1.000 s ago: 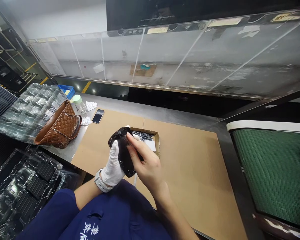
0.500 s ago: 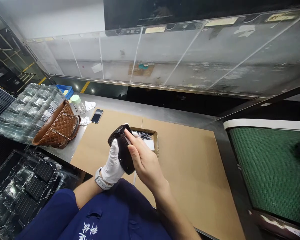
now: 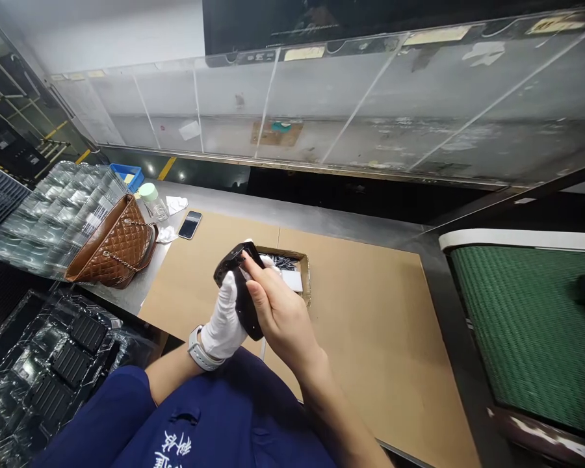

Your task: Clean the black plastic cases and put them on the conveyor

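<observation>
A glossy black plastic part (image 3: 247, 305) is held up over the cardboard-covered table. My left hand (image 3: 224, 318), in a white glove, wraps round it from the left and beneath, its white fingertips showing at the far edge. My bare right hand (image 3: 285, 312) lies against the part's right side, with a fingertip pressed on its upper face; whether it grips anything small there is hidden. Just behind the hands sits a shallow cardboard box (image 3: 306, 279) with small dark pieces and a white block (image 3: 292, 281) in it.
Left on the table are a brown quilted bag (image 3: 112, 253), a phone (image 3: 190, 225), a jar with a green lid (image 3: 152, 198) and crumpled tissue. Clear plastic trays (image 3: 49, 221) stand beyond the bag. Black parts in trays (image 3: 53, 390) lie lower left. A green conveyor belt (image 3: 526, 325) is at right.
The black part has turned slightly in my hands and shifted a little to the right, with my gloved left hand moving along. My right fingertip stays on its upper face.
</observation>
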Available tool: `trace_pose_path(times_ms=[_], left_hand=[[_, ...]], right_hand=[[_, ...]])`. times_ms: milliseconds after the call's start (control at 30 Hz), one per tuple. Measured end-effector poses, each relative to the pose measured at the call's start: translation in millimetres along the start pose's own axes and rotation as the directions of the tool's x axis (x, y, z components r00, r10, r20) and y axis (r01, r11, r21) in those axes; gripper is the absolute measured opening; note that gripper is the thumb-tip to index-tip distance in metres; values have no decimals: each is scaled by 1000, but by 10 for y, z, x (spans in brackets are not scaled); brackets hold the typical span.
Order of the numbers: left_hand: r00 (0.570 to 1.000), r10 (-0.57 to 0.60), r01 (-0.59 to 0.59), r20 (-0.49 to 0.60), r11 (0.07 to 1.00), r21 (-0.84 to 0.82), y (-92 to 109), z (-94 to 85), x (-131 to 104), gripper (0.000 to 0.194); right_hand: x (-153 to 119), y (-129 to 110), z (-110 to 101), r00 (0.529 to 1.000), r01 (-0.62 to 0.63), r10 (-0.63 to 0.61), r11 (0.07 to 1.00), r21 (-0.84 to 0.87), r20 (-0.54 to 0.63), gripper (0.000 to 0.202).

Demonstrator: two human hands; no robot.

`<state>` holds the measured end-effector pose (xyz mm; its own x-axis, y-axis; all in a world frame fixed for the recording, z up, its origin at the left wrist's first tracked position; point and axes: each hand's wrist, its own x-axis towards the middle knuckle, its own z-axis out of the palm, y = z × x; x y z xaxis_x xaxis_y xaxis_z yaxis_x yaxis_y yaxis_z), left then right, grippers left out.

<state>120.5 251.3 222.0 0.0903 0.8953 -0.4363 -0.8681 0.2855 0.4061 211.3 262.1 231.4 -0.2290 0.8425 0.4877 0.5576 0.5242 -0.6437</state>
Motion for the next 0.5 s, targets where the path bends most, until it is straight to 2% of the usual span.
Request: trace_pose_path(times_ms=[267,500], left_hand=[[999,28,-26,44,999,-32,-56,-2,24,41],[995,84,-86,-57,996,-22,-90,34,30,36]], right_hand=[[-8,-31,67,996,-17,16,1000,0,-88,40],[-4,-23,97,993,-61,57,997,-37,-104,40]])
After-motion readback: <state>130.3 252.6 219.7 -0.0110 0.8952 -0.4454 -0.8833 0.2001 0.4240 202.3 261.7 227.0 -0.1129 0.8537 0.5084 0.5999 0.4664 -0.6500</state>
